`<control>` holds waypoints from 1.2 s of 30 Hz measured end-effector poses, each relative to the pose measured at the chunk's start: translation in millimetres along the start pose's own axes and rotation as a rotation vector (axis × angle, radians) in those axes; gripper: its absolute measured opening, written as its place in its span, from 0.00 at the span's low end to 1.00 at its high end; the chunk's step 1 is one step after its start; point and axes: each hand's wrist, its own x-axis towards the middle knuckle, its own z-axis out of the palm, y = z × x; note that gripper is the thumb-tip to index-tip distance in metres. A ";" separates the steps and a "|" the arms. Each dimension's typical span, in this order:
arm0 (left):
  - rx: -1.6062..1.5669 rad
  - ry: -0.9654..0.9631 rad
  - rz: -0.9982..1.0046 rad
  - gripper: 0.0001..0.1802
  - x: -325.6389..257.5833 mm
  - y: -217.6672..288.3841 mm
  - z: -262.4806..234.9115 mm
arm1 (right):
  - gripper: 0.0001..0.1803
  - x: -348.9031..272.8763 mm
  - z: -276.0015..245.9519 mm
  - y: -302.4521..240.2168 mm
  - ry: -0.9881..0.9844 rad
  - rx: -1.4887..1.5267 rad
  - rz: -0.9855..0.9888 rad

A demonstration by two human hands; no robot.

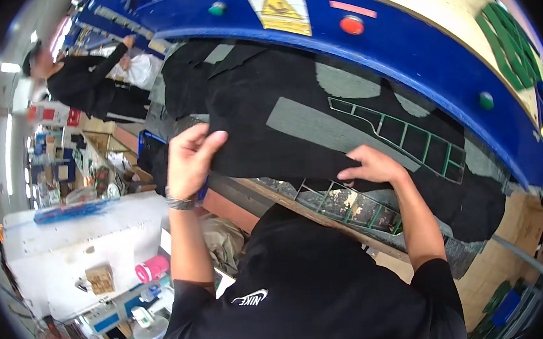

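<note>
A large black sheet [266, 88] with several shapes cut out of it lies on the bed of a blue-framed press [401, 47]. My left hand [190, 157], a metal band on its wrist, pinches the sheet's near left edge and lifts it. My right hand [372, 165] rests on the near edge further right, its fingers curled on the material. A green metal cutting frame [408, 136] lies on the sheet just beyond my right hand. A second green frame [349, 203] sits under the sheet's edge, below that hand.
Another person in black [89, 81] stands at the far left by the press. A white table [81, 246] to my left holds a pink cup [152, 268] and a small brown box [100, 279]. Red and green buttons dot the blue frame.
</note>
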 end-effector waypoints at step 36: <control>-0.333 -0.482 -0.150 0.18 63.4 -172.5 56.1 | 0.47 -42.0 -28.8 20.9 0.716 -1.039 0.588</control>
